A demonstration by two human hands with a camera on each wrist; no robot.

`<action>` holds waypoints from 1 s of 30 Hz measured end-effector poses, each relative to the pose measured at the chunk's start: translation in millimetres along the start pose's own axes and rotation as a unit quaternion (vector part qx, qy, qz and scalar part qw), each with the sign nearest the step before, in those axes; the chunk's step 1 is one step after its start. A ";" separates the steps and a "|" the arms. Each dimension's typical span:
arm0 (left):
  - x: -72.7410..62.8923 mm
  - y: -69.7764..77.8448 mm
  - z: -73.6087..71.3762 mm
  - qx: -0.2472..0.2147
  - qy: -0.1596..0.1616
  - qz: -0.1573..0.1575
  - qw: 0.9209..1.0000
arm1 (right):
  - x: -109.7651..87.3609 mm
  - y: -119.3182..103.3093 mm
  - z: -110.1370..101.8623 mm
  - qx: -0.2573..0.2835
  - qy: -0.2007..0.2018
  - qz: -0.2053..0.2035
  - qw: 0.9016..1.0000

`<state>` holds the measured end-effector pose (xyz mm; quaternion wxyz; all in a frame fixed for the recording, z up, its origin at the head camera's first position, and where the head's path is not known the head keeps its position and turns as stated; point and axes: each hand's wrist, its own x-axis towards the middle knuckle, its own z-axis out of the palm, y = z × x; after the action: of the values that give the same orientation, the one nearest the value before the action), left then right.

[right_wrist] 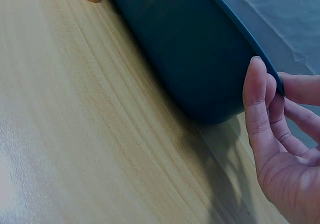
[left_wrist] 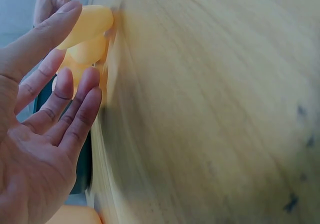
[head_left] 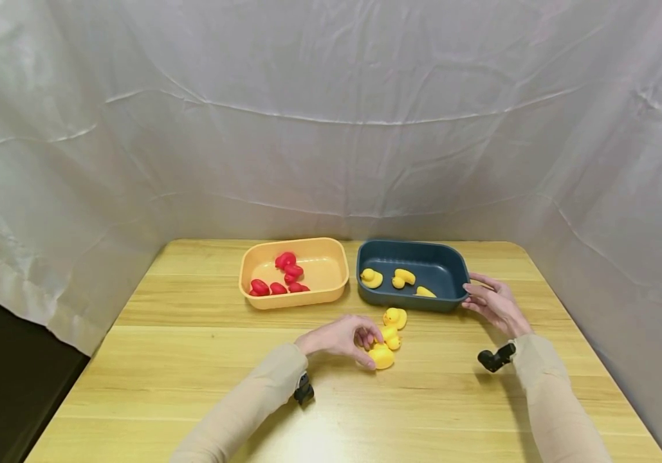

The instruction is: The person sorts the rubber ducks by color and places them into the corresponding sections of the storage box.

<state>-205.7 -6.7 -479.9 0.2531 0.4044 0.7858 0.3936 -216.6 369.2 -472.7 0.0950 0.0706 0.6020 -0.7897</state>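
Observation:
With thumb and forefinger my left hand (head_left: 345, 336) pinches the nearest yellow rubber duck (head_left: 381, 357) on the table; its other fingers spread loosely in the left wrist view. Just behind are two more yellow ducks, a middle duck (head_left: 389, 334) and a far duck (head_left: 395, 318), in a close row. My right hand (head_left: 495, 303) grips the right end of the dark blue bin (head_left: 412, 300), thumb against the outer wall and fingers at the rim (right_wrist: 242, 29). Three yellow ducks lie inside this bin, among them a left duck (head_left: 372, 278).
Left of the blue bin stands a light orange bin (head_left: 296, 300) with several red ducks (head_left: 290, 273) in it. Both bins sit near the back edge of the wooden table (head_left: 192, 360). A pale curtain (head_left: 331, 128) hangs behind and along the sides.

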 end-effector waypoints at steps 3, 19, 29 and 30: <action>0.6 -1.1 0.4 0.004 -0.002 0.001 1.000 | 0.1 -0.7 -0.2 -0.001 -0.004 0.001 1.000; -0.2 1.3 0.3 -0.015 -0.004 -0.008 1.000 | 0.0 -1.9 0.2 -0.003 -0.002 0.004 1.000; 0.0 0.1 0.0 -0.016 0.012 -0.006 1.000 | 0.4 -1.9 0.3 0.000 0.001 0.006 1.000; 0.0 0.1 0.1 -0.020 0.013 -0.006 1.000 | 0.4 -1.9 0.4 0.001 0.001 0.007 1.000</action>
<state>-205.7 -6.7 -479.8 0.2533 0.3900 0.7833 0.4126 -217.5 369.3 -471.0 0.0997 0.0757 0.6009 -0.7895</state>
